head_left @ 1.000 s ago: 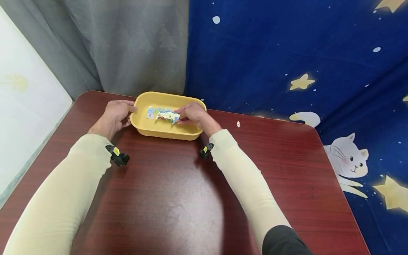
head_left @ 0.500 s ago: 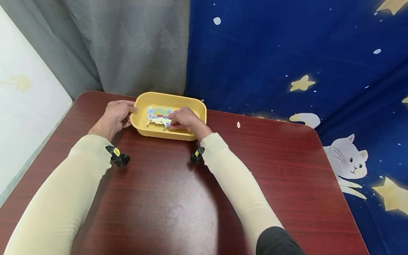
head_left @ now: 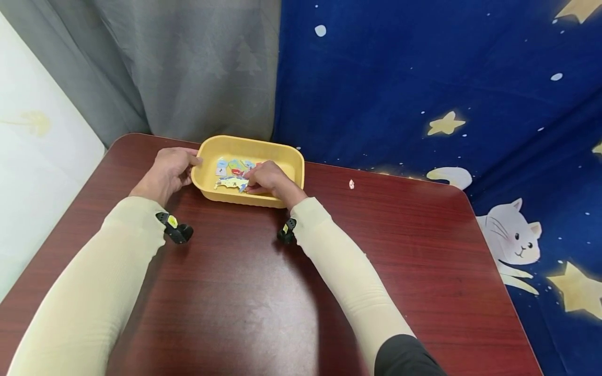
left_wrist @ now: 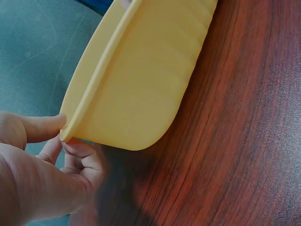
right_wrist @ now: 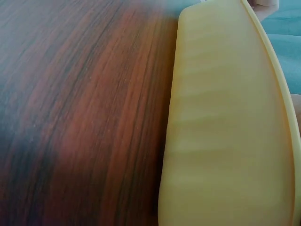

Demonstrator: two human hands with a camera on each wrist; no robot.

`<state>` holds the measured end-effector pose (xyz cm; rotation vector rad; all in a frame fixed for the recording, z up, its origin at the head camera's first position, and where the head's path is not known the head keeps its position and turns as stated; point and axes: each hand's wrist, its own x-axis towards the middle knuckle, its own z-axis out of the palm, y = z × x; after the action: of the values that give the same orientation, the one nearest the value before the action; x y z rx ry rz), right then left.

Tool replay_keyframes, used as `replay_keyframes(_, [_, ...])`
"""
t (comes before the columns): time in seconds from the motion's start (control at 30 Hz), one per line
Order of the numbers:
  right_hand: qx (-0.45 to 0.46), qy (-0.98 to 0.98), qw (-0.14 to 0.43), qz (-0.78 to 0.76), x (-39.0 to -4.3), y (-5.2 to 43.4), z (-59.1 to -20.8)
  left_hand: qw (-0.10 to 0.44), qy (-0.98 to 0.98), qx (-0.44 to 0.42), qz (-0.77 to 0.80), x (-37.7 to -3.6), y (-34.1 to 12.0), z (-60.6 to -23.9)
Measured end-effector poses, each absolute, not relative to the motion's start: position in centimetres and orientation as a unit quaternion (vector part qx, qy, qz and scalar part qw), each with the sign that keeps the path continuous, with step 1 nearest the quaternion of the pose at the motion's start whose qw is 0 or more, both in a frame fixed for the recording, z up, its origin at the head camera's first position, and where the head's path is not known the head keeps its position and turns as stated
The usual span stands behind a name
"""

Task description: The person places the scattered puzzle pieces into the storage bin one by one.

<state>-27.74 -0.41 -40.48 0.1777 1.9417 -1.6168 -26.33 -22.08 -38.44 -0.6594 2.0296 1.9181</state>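
A yellow plastic bin [head_left: 287, 154] stands near the far edge of the table. At its left end my left hand [head_left: 170, 169] pinches the rim; the left wrist view shows the thumb [left_wrist: 44, 127] inside the rim and other fingers under it outside. My right hand [head_left: 270, 180] reaches over the near wall into the bin. Its fingertips pinch the right end of a flat, irregular puzzle piece [head_left: 229, 182], pale yellow with blue. Behind it lie several colourful flat pieces [head_left: 234, 165], partly covered by the hand. In the right wrist view the bin's wall [right_wrist: 225, 117] hides most of that hand.
A small pinkish-white bit [head_left: 351, 184] lies on the dark red wooden table [head_left: 226, 292], right of the bin. Grey [head_left: 211, 68] and blue star-printed [head_left: 376, 78] curtains hang behind the table. Each wrist wears a black camera [head_left: 178, 232].
My right hand has moved left and nearer within the bin, bringing the pale yellow piece along and uncovering more of the pieces behind. The left hand has stayed on the rim.
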Motion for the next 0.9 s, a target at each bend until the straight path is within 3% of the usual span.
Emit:
replay_keyframes(0.73, [0.079, 0.746, 0.277, -0.6, -27.4, -1.3, -40.3, 0.151, 0.687, -0.233, 0.672, -26.4, -22.2, -38.3])
replay_keyframes(0.9, [0.063, 0.802, 0.254, -0.537, -27.3, -1.6, -40.4, 0.152, 0.688, -0.236, 0.67, -26.4, -22.2, -38.3])
